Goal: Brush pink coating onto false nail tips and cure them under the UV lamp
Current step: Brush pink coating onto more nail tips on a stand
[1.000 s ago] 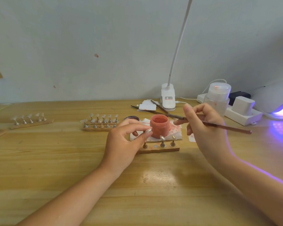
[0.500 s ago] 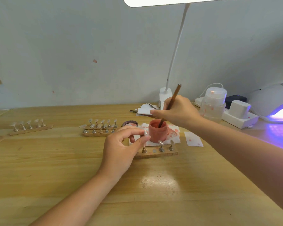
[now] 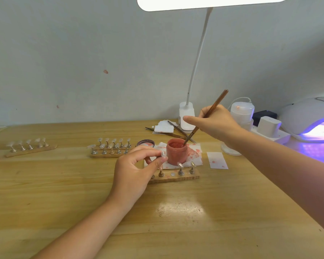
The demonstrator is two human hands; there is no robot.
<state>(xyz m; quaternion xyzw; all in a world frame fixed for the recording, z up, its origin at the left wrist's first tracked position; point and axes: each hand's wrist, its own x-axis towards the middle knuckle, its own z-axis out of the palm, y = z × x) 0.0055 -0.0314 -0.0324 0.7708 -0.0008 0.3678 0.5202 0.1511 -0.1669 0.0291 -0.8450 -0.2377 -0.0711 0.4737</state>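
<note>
While a false nail tip (image 3: 162, 153) on its stand is pinched between thumb and forefinger of the left hand (image 3: 137, 171), at the nine o'clock side of the pink pot (image 3: 176, 153), the brush (image 3: 206, 116) is gripped in the curled fingers of the right hand (image 3: 216, 124) with its bristles dipped into the pot, so loading the brush is judged the step in hand. Next, the loaded bristles would need to be carried to the held tip and stroked lightly. Counted across the desk (image 3: 176, 221): one far-left rack (image 3: 31, 149) with five tips, one middle rack (image 3: 108, 155) with about ten, one near rack (image 3: 174, 178) with three stands showing, and one lit UV lamp (image 3: 307, 116) at three o'clock.
</note>
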